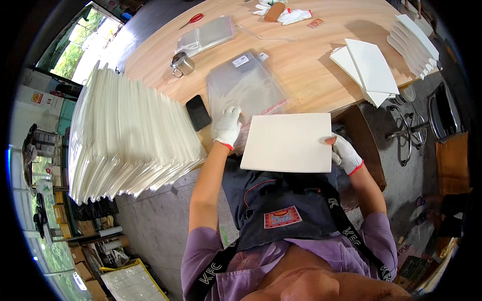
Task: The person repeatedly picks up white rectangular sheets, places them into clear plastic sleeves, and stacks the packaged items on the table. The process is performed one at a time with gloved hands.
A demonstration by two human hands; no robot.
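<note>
My right hand [344, 153], in a white glove, grips the right edge of a flat white square board [287, 142] held level over my lap at the table's near edge. My left hand [227, 125], also gloved, rests flat on the near end of a stack of clear plastic bags [244, 85] lying on the wooden table [306, 65]. The board's left edge sits close to the bags' red-striped opening, just right of my left hand.
A tall leaning stack of white boards [128, 135] fills the table's left end. A black phone [198, 112] and a metal cup [182, 64] lie beside the bags. More bags [207, 35], red scissors [192, 20], spare gloves [293, 16] and further white boards [369, 70] sit farther off.
</note>
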